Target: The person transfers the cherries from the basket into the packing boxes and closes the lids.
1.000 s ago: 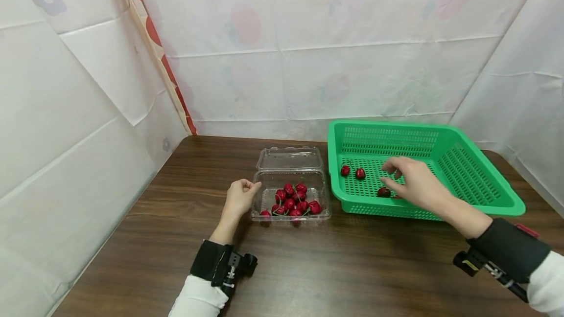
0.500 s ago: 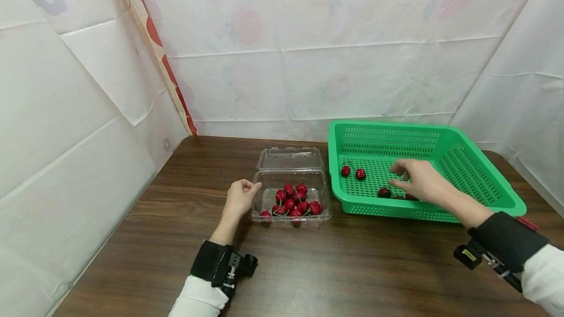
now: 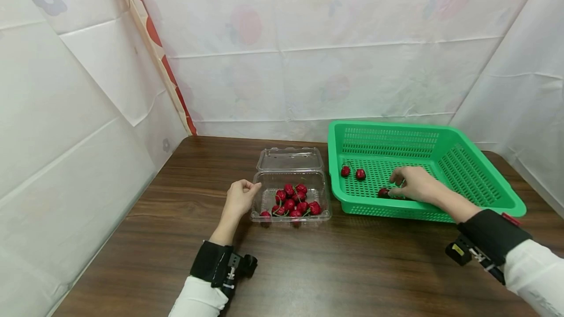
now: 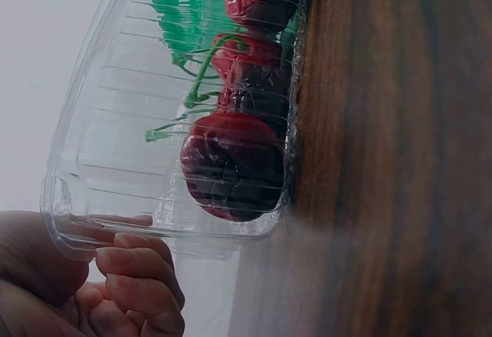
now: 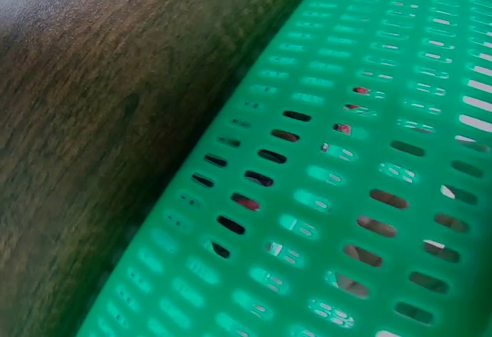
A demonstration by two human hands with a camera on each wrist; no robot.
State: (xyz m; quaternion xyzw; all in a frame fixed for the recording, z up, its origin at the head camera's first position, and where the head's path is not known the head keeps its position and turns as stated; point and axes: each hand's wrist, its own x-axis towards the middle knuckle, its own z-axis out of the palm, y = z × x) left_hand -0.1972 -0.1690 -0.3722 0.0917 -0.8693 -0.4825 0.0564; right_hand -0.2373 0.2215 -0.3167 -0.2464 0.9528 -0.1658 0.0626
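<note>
At its left edge, my left hand (image 3: 240, 198) pinches the rim of a clear plastic clamshell box (image 3: 291, 176); the left wrist view shows the fingers curled at the box corner. Several red cherries (image 3: 289, 204) with green stems lie in the box, whose lid (image 3: 289, 159) stands open at the back. My right hand (image 3: 418, 185) reaches into a green basket (image 3: 480, 160), thumb and bent forefinger apart close over dark cherries (image 3: 383, 192) near the front wall. That hand partly covers them. In the right wrist view, the basket wall (image 5: 307, 198) hides most of the hand.
Two more cherries (image 3: 353, 172) lie at the basket's left side. Box and basket stand side by side on a dark wooden table (image 3: 308, 268). Pale patterned sheets (image 3: 308, 62) hang behind and at both sides.
The right hand first shifts slightly right inside the basket, then lowers toward the dark cherries by the front wall. My left hand and the box stay still.
</note>
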